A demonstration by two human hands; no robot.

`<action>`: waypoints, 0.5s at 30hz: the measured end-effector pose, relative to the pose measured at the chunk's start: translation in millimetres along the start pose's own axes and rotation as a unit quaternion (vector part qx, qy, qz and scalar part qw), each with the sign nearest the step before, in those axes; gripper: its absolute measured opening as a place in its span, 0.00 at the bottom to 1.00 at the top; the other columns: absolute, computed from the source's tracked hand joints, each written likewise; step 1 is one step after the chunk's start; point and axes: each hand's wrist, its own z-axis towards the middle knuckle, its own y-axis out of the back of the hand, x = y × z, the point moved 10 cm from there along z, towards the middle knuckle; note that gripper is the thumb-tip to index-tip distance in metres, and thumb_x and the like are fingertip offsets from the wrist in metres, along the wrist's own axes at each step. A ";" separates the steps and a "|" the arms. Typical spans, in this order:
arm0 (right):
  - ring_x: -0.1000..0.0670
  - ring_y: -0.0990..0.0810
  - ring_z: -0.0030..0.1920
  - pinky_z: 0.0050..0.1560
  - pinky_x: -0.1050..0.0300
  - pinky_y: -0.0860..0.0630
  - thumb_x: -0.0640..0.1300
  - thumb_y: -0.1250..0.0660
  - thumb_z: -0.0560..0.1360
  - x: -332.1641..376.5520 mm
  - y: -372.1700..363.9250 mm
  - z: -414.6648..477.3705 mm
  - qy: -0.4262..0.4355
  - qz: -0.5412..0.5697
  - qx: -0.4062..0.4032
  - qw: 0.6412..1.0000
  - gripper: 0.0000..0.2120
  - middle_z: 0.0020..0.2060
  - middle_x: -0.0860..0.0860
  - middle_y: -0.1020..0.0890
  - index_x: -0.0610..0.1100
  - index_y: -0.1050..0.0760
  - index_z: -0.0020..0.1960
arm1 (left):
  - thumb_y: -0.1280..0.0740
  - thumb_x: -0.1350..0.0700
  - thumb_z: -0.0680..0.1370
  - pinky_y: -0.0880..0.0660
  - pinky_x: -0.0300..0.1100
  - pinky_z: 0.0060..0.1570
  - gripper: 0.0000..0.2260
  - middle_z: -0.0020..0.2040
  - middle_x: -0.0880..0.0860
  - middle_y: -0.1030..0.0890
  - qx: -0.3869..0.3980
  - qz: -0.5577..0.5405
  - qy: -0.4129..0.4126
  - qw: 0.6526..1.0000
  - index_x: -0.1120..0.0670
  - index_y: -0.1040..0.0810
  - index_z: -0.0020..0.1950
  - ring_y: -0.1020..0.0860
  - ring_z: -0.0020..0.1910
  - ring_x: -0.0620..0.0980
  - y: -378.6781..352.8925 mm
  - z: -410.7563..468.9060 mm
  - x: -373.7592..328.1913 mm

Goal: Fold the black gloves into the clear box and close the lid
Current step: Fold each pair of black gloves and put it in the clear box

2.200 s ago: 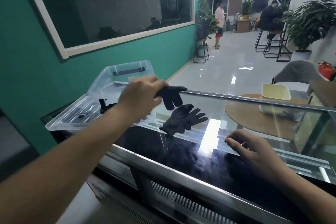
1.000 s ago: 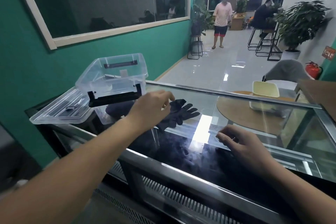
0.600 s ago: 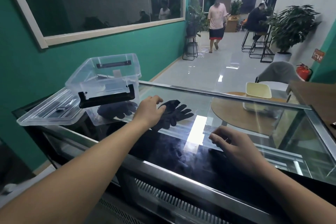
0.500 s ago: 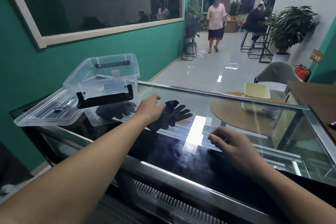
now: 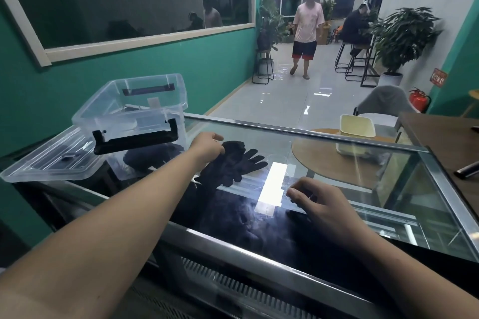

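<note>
Looking down from the head cam: left hand (image 5: 207,146) pinching the black glove (image 5: 230,163) lying on the glass counter (image 5: 337,189), right beside the clear box (image 5: 134,114). Other glove (image 5: 153,156) sits inside it. Right hand (image 5: 324,204) rests loosely curled, empty. Lid (image 5: 49,160) off, left of box.

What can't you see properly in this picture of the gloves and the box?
Head view, the only one:
- Black glove on the glass counter: its cuff end is hidden under the left hand, so the grip can't be judged.
- Dark shape inside the clear box: blurred by the plastic wall and black handle; it may be a glove.
- Right hand: fingers curl under, so contact with the glass is unclear.
</note>
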 end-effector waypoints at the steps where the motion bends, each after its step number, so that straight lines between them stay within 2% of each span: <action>1: 0.54 0.18 0.42 0.40 0.61 0.24 0.51 0.30 0.83 0.0 -0.1 0.2 -0.001 0.001 0.000 1.000 0.08 0.41 0.53 0.14 0.52 0.18 0.46 | 0.30 0.69 0.78 0.19 0.45 0.53 0.17 0.55 0.58 0.15 0.010 -0.014 0.001 1.000 0.57 0.17 0.64 0.17 0.53 0.57 0.0 -1.7 -2.8; 2: 0.54 0.18 0.42 0.41 0.61 0.24 0.51 0.30 0.83 -0.4 0.0 0.4 -0.003 0.001 -0.001 1.000 0.08 0.41 0.53 0.14 0.52 0.18 0.46 | 0.32 0.70 0.78 0.18 0.44 0.49 0.15 0.50 0.58 0.15 0.019 -0.029 0.001 0.999 0.58 0.16 0.60 0.17 0.48 0.56 0.3 -4.1 -6.7; 4: 0.54 0.17 0.43 0.42 0.58 0.23 0.51 0.30 0.83 -1.4 0.1 0.6 -0.006 0.002 -0.002 1.000 0.08 0.41 0.54 0.14 0.52 0.18 0.46 | 0.34 0.72 0.77 0.22 0.39 0.39 0.13 0.42 0.55 0.17 0.034 -0.041 0.006 0.999 0.58 0.15 0.52 0.20 0.40 0.53 1.9 -12.4 -15.3; 7: 0.54 0.17 0.44 0.45 0.55 0.22 0.51 0.30 0.83 -2.8 -0.5 0.6 -0.010 0.006 0.000 1.000 0.08 0.41 0.55 0.14 0.52 0.18 0.46 | 0.31 0.70 0.76 0.28 0.39 0.36 0.09 0.44 0.57 0.19 0.088 -0.035 0.022 0.995 0.58 0.17 0.48 0.23 0.37 0.53 -5.0 -20.2 -18.0; 9: 0.53 0.17 0.44 0.45 0.55 0.22 0.51 0.30 0.83 -3.2 -0.4 0.7 -0.012 0.012 -0.001 1.000 0.09 0.41 0.55 0.14 0.51 0.18 0.46 | 0.27 0.63 0.78 0.23 0.43 0.40 0.03 0.46 0.58 0.17 0.125 -0.019 0.034 0.991 0.57 0.18 0.48 0.21 0.36 0.53 -13.2 -23.7 -16.6; 11: 0.53 0.17 0.43 0.45 0.54 0.22 0.51 0.30 0.83 -2.8 0.0 0.7 -0.012 0.017 -0.002 1.000 0.09 0.41 0.54 0.14 0.50 0.18 0.46 | 0.23 0.52 0.79 0.18 0.47 0.48 0.10 0.45 0.57 0.13 0.141 -0.006 0.047 0.989 0.57 0.17 0.49 0.16 0.40 0.56 -19.8 -25.8 -15.1; 13: 0.52 0.17 0.43 0.45 0.53 0.22 0.51 0.30 0.83 -2.8 -0.1 0.6 -0.011 0.017 -0.001 1.000 0.09 0.40 0.53 0.14 0.50 0.18 0.46 | 0.23 0.43 0.78 0.18 0.44 0.44 0.16 0.42 0.55 0.13 0.118 0.022 0.032 0.992 0.57 0.17 0.47 0.15 0.40 0.56 -20.6 -24.2 -17.2; 15: 0.52 0.17 0.43 0.46 0.51 0.21 0.51 0.31 0.83 -2.9 0.2 0.4 -0.011 0.013 -0.001 1.000 0.10 0.40 0.53 0.15 0.50 0.18 0.46 | 0.23 0.43 0.78 0.22 0.42 0.42 0.16 0.46 0.56 0.13 0.067 0.052 -0.004 0.996 0.56 0.17 0.48 0.16 0.42 0.54 -17.7 -19.1 -22.7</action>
